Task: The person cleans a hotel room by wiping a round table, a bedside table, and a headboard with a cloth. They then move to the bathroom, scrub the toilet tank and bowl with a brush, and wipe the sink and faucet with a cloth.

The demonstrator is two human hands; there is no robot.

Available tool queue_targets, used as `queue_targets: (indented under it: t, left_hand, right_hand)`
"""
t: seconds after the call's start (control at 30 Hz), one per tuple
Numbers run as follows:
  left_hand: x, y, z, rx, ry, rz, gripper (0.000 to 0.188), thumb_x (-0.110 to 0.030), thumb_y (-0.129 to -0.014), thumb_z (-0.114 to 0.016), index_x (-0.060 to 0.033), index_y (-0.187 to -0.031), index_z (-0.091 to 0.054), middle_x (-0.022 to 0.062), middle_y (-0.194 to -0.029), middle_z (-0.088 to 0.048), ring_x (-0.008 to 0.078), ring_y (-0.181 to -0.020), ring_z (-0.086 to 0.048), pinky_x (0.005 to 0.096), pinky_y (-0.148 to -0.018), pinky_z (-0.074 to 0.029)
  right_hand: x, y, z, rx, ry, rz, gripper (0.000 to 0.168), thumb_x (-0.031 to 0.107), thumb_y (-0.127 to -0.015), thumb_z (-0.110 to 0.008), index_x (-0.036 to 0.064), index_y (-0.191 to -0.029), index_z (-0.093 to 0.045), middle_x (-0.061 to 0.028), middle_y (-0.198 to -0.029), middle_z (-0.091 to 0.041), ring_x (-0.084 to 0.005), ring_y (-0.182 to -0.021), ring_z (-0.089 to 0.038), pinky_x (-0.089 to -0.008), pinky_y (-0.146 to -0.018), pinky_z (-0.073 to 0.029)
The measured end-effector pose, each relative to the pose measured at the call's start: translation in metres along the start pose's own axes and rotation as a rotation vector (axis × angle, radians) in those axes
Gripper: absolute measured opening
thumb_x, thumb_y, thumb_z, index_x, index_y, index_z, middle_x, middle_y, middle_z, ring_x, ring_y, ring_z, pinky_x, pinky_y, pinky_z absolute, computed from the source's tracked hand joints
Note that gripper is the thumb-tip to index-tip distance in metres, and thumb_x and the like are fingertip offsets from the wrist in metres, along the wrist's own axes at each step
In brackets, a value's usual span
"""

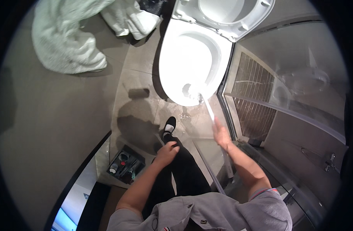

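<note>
My right hand (221, 134) grips the white handle of a toilet brush (208, 107), slightly blurred. The brush's white head is at the front rim of a white toilet bowl (168, 63); glare hides its exact outline. The toilet's seat and lid (253, 21) are raised. My left hand (168, 153) is held over my left thigh with the fingers curled, touching nothing that I can see. Whether something small is inside its fingers cannot be told. Wet spots (184, 115) shine on the tiled floor in front of the toilet.
A dark caddy (126, 164) with bottles and brushes stands on the floor at left. White towels (69, 52) hang at upper left. A glass shower panel (294, 111) and a metal-edged door run along the right, near my right arm. A shower mixer (330, 163) is on the wall beyond.
</note>
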State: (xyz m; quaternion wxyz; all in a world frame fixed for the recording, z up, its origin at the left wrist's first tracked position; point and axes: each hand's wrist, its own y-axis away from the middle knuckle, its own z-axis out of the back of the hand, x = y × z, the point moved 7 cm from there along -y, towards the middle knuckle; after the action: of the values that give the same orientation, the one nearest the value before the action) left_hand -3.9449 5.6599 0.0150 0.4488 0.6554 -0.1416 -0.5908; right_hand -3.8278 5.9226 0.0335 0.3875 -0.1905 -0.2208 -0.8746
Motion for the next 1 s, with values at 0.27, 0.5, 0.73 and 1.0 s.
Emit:
queue_targets:
  t: [0.27, 0.5, 0.73, 1.0]
  left_hand:
    - [0.176, 0.166, 0.097, -0.389, 0.245, 0.373, 0.034, -0.021, -0.085, -0.053, 0.0019, -0.110, -0.054, 0.0118, -0.083, -0.062, 0.0191, -0.072, -0.062, 0.0285, -0.059, -0.048]
    - [0.345, 0.297, 0.061, -0.602, 0.500, 0.608, 0.022, -0.015, -0.084, -0.052, 0.0015, -0.098, -0.053, 0.0099, -0.078, -0.058, 0.0177, -0.063, -0.061, 0.0285, -0.052, -0.047]
    - [0.403, 0.411, -0.033, -0.699, 0.565, 0.794, 0.016, -0.014, -0.084, -0.055, 0.0004, -0.087, -0.049, 0.0122, -0.082, -0.054, 0.0192, -0.057, -0.056, 0.0332, -0.055, -0.048]
    - [0.452, 0.450, -0.142, -0.845, 0.788, 0.872, 0.030, -0.028, -0.086, -0.057, 0.0016, -0.084, -0.049, 0.0101, -0.071, -0.054, 0.0189, -0.056, -0.058, 0.0323, -0.051, -0.047]
  right_hand:
    - [0.087, 0.040, -0.033, 0.436, -0.663, -0.595, 0.052, 0.016, -0.089, -0.048, 0.011, -0.137, -0.029, -0.0063, -0.070, -0.049, -0.0119, -0.046, -0.045, -0.0270, -0.036, -0.041]
    - [0.092, 0.064, 0.015, 0.293, -0.824, -0.715, 0.033, 0.022, -0.090, -0.046, 0.011, -0.121, -0.043, -0.0028, -0.065, -0.047, -0.0097, -0.045, -0.043, -0.0256, -0.034, -0.038]
    - [0.097, 0.054, 0.027, 0.157, -0.682, -0.467, 0.034, 0.036, -0.091, -0.046, 0.012, -0.116, -0.046, -0.0006, -0.066, -0.046, -0.0077, -0.046, -0.043, -0.0235, -0.036, -0.037]
    - [0.191, 0.104, -0.011, 0.446, -0.469, -0.206, 0.038, 0.032, -0.093, -0.045, 0.010, -0.122, -0.044, -0.0004, -0.057, -0.043, -0.0082, -0.039, -0.040, -0.0227, -0.033, -0.034]
